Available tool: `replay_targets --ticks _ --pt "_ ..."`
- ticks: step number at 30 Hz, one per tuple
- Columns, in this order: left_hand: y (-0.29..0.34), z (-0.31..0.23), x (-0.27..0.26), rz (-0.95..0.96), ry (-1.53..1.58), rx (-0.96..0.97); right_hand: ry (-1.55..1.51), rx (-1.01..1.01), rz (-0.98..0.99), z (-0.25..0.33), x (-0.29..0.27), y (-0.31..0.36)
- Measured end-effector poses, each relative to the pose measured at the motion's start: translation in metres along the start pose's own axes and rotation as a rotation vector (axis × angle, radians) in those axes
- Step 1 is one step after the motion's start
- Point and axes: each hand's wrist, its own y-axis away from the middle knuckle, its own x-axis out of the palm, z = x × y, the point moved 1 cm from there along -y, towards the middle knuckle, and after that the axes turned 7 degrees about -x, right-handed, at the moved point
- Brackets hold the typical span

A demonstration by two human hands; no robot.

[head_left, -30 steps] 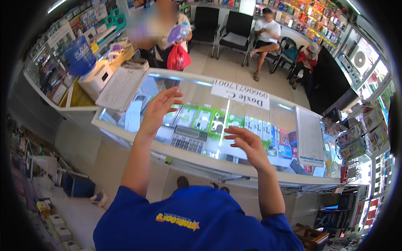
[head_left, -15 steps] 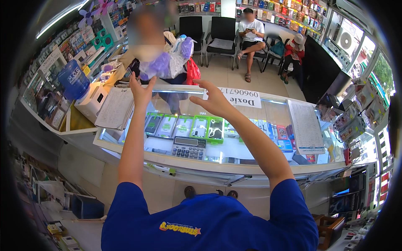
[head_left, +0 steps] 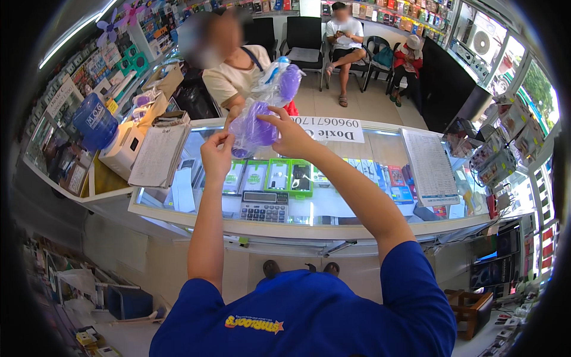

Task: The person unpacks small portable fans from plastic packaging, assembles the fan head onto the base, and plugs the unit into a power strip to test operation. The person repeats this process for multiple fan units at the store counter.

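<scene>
A purple bundle in clear plastic wrap (head_left: 262, 125) is held over the far side of the glass counter; what exactly is inside I cannot make out. My left hand (head_left: 217, 153) is closed in a pinch at the bundle's near left edge. Thumb and fingers of my right hand (head_left: 290, 134) grip the bundle from the right. Across the counter a person in a cream top (head_left: 229, 83) also reaches to the bundle, with one hand partly hidden behind it. Beneath my arms lies a calculator (head_left: 264, 206) on the glass.
The glass display counter (head_left: 333, 224) holds several boxed phone accessories. A clipboard of papers (head_left: 429, 166) rests at its right, a stack of written sheets (head_left: 157, 156) at its left. A water dispenser (head_left: 122, 147) with a blue jug stands further left. Two people sit on chairs beyond.
My hands, reaching out apart and without contact before, now hold the purple bundle. It has come nearer over the counter, and the person opposite has leaned in with it.
</scene>
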Motion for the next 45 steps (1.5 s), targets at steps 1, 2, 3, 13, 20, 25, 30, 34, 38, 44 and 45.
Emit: replay_targets --ticks 1,2,3,13,20,25,30,34,38,44,45 --pt "0.012 -0.008 0.001 0.004 0.033 -0.027 -0.010 -0.014 -0.007 0.007 -0.005 0.010" --pt "0.025 -0.017 0.001 0.040 0.084 -0.014 -0.021 -0.016 0.000 0.014 -0.010 0.020" --pt "0.037 -0.025 0.002 0.068 0.097 -0.034 -0.079 -0.004 0.000 0.021 -0.015 0.030" --pt "0.213 -0.093 0.015 0.348 0.400 -0.347 -0.099 0.043 0.059 0.080 -0.057 0.149" --pt "0.200 -0.119 0.007 0.323 -0.174 0.539 0.144 0.130 -0.346 0.132 -0.006 0.221" --pt "0.176 -0.124 0.022 0.590 -0.381 0.780 0.099 0.204 -0.470 0.115 0.025 0.216" --pt "0.164 -0.150 0.047 0.802 -0.396 0.891 0.243 -0.012 -0.574 0.107 0.011 0.237" --pt "0.151 -0.161 0.077 1.020 -0.290 0.906 0.295 -0.084 -0.708 0.104 0.000 0.252" --pt "0.157 -0.160 0.085 1.051 -0.450 0.980 -0.194 0.226 -0.730 0.108 -0.012 0.262" --pt "0.181 -0.151 0.084 0.871 -0.338 0.966 -0.450 0.523 -0.513 0.117 -0.030 0.267" --pt "0.185 -0.151 0.085 0.830 -0.315 0.973 -0.414 0.459 -0.513 0.117 -0.029 0.265"
